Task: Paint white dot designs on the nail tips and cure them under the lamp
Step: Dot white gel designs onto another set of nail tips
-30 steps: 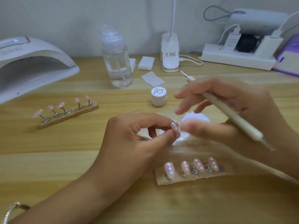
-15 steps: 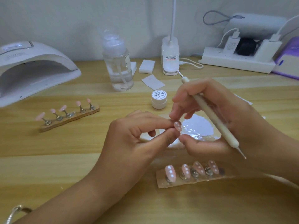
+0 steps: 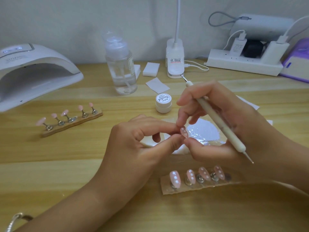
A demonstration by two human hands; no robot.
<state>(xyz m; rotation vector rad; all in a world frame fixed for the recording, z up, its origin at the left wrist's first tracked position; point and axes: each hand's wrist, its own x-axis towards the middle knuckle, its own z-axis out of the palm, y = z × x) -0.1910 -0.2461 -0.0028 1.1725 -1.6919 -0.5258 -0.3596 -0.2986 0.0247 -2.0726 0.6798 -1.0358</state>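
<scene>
Surroundings: we see a white curing lamp [image 3: 33, 67] at the upper left of the frame. A clear pump bottle [image 3: 121, 67], two white wipes [image 3: 150, 69] and a clip lamp base [image 3: 175, 64] stand along the top centre, and a power strip [image 3: 242, 64] sits at the upper right.
Middle ground: a small white jar [image 3: 163, 103] stands lid-on just above the hands. A far holder strip [image 3: 71, 121] at centre left carries five plain pink tips.
Obstruction: the right hand [image 3: 225, 124] and its wrist cover part of the paint palette [image 3: 203, 131] and the right end of the near holder strip [image 3: 197, 185].
Change: a second ago the right fingertips stood just apart from the nail tip and the pen lay flatter. Now they close on the tip from above and below, and the pen stands steeper. Both strips and the jar keep their places on the table [image 3: 50, 164].
Left hand: the left hand [image 3: 133, 148] pinches the nail tip [image 3: 184, 131] between thumb and forefinger at the centre of the frame, above the palette's left edge.
Right hand: its fingers curl round the dotting pen [image 3: 217, 118], which runs from upper centre down to the right, one point at each end. Its forefinger and thumb touch the same tip.
Tip: we make out a pale pink oval with white dots down its length.
Near strip: four pink tips at lower centre each carry a row of white dots.
</scene>
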